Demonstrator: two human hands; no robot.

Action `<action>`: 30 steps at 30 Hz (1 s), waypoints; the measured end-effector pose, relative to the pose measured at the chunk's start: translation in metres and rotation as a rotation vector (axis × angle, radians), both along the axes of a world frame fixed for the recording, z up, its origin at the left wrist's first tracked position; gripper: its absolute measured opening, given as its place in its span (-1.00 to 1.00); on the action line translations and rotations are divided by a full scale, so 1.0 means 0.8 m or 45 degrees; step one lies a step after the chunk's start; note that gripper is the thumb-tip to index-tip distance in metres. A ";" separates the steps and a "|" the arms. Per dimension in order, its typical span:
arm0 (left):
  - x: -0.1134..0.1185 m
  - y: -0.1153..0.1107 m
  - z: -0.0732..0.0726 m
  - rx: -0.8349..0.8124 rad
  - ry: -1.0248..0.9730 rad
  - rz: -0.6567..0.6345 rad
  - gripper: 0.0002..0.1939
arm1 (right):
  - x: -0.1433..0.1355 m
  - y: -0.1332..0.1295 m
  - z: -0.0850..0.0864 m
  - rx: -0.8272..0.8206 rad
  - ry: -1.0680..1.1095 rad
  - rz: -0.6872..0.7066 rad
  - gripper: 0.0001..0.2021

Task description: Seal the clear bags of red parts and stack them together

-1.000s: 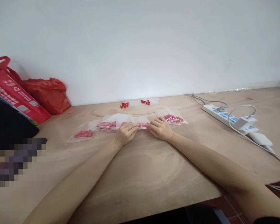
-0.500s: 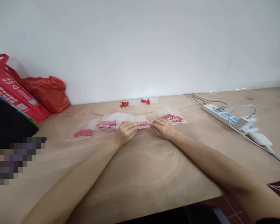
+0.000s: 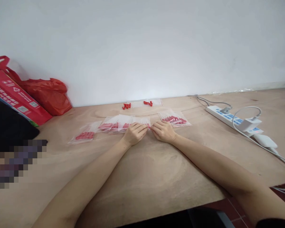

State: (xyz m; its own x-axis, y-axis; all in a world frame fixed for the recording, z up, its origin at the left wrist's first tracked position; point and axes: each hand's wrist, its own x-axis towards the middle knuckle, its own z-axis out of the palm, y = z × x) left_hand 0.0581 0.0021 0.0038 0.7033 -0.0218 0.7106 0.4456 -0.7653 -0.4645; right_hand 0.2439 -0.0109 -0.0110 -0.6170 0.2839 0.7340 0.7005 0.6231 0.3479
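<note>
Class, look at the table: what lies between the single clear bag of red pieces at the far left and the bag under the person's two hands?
In the head view, overlapping clear bags of red pieces lie between the far-left bag and the bag under the left hand and right hand.

wooden table [image 3: 142, 177] against a white wall [image 3: 142, 47]. far left: red plastic bag [image 3: 47, 95], red printed box [image 3: 16, 99] leaning beside it. right: white power strip [image 3: 230, 117] with plugged charger [image 3: 250, 123], cables [image 3: 270, 148] trailing off.
</note>
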 end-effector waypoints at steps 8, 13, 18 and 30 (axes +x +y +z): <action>0.002 0.003 0.002 0.053 0.027 0.019 -0.89 | -0.003 0.002 -0.001 0.005 0.007 -0.062 -0.80; 0.002 0.004 0.002 0.028 -0.019 0.000 -0.89 | -0.004 0.002 0.000 -0.025 0.036 -0.072 -0.79; 0.002 0.005 -0.001 0.003 -0.017 0.018 -0.90 | -0.004 0.003 0.001 -0.044 0.075 -0.048 -0.79; -0.005 0.008 -0.003 -0.008 0.009 0.022 -0.86 | -0.002 0.003 -0.002 -0.065 0.125 -0.050 -0.81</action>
State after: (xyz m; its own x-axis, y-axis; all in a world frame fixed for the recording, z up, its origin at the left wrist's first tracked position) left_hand 0.0538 0.0088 0.0018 0.7085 -0.0056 0.7057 0.4553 -0.7604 -0.4631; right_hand 0.2422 -0.0083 -0.0128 -0.5305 0.3450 0.7743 0.7537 0.6100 0.2446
